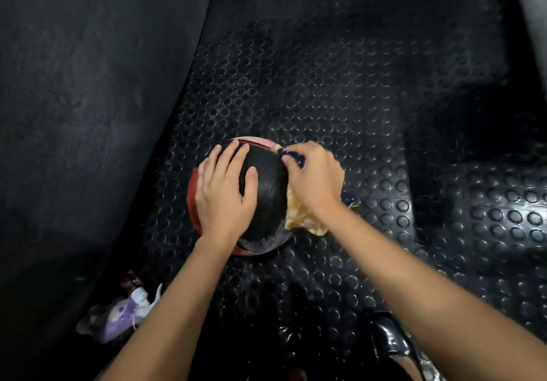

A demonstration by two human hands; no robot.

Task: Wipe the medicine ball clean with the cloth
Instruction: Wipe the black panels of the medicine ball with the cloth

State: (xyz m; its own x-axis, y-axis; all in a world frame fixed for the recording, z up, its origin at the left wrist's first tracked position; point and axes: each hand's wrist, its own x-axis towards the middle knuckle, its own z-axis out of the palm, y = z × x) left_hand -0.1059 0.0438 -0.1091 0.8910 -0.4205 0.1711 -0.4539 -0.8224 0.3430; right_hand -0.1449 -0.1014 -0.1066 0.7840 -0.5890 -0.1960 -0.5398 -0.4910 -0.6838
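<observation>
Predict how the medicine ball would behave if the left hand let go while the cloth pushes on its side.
The ball is round and sits on a studded rubber floor, so it would probably roll away from the cloth. The left hand lying flat on top suggests it needs steadying. Its pebbled skin looks grippy rather than slippery.

Black round-studded rubber floor mat (340,90) seen open beyond ball; dark smooth wall (88,84) bounds left; purple-and-white soft toy (118,315) lies near-left.
</observation>
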